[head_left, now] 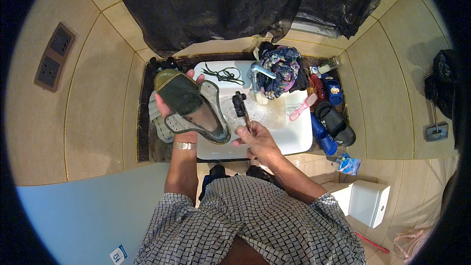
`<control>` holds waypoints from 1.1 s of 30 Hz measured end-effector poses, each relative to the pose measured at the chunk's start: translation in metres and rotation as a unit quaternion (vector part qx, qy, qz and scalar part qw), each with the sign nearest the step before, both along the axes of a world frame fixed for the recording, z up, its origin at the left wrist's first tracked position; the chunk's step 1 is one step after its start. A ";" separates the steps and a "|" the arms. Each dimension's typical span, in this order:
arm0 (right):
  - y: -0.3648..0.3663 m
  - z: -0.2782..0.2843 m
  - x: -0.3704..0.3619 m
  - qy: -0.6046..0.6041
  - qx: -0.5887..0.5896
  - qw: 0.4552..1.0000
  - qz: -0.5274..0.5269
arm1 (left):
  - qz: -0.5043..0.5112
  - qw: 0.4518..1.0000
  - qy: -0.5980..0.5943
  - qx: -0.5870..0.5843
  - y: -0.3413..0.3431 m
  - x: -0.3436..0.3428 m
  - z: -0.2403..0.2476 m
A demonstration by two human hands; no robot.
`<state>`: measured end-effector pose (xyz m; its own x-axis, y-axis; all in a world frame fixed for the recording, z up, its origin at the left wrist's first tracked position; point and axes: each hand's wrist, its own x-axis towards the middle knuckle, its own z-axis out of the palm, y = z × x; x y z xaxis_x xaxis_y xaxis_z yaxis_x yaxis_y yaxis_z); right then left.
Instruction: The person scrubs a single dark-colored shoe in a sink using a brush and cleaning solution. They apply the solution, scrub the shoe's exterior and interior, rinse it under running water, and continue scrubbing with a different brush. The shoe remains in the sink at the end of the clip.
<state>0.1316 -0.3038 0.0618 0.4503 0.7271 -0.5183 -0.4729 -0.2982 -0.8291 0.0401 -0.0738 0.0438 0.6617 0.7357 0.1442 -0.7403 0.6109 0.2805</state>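
Note:
My left hand grips a dark green and grey shoe from beneath, holding it over the left side of a white sink. The shoe has no lace in it, and its eyelet flaps are spread wide. In my right hand is a brown-handled scrubbing brush with dark bristles pointing up, a little apart from the shoe. Below the brush, the basin holds cloudy, sudsy water. Dark shoelaces lie on the sink's back ledge, left of the metal tap.
Bundled floral cloth sits by the tap. A pink brush rests on the sink's right rim. Blue slippers, a black slide and a jar crowd the right counter. A pale shoe-like item lies left.

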 end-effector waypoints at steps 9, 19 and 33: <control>0.019 0.008 0.003 0.035 0.025 0.999 0.008 | -0.014 0.999 -0.040 0.006 -0.013 0.002 0.009; 0.047 0.002 0.095 -0.298 -0.049 0.945 0.125 | -0.210 0.976 0.001 -0.056 -0.031 -0.064 -0.024; 0.073 -0.008 0.062 -0.593 -0.061 0.782 0.181 | -0.243 0.953 0.121 -0.136 -0.060 -0.074 -0.079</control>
